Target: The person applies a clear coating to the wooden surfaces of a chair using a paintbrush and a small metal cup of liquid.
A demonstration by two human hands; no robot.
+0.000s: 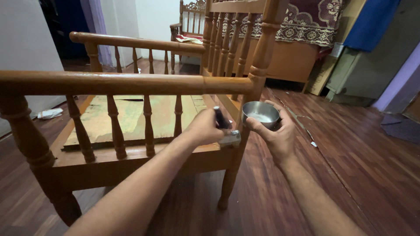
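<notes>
Left hand point(205, 126) gripping scraper point(225, 131), beside bowl point(260, 114)

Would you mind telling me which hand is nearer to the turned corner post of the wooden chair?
Right. The right hand, holding the small steel bowl, sits against the corner post. The left hand, gripping a dark-handled brush, is just left of it.

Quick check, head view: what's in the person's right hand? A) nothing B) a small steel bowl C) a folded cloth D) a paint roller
B: the right hand cups a small steel bowl with something pale inside, beside the wooden chair frame, while the left hand grips a dark-handled tool.
</notes>
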